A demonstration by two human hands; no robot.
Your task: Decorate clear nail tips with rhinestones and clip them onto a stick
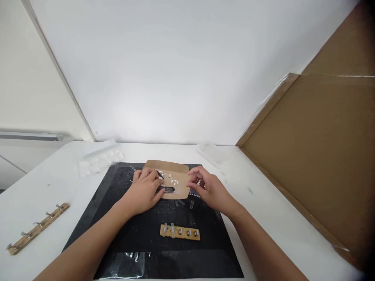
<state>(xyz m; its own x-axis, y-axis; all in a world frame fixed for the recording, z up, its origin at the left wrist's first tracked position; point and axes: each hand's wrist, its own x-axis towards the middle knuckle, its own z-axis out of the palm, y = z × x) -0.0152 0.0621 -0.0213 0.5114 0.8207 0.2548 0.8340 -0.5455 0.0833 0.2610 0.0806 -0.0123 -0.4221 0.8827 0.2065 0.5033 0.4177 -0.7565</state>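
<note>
Left hand [145, 191]: bent over the left side of your cardboard tray [183, 188]; grip unclear.
Right hand [208, 188]: thumb and fingertips parted, near its right edge.

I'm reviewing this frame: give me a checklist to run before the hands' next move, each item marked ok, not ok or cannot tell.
1. Left hand at the brown tray: ok, over its left side.
2. Right hand gripping the tray: cannot tell; its fingertips are at the right edge.
3. White pieces visible: ok, several lie loose on the tray.
4. Short wooden strip apart from both hands: ok, on the black mat.
5. Clear sleeves on all five positions: not ok, only on the two leftmost.
</note>
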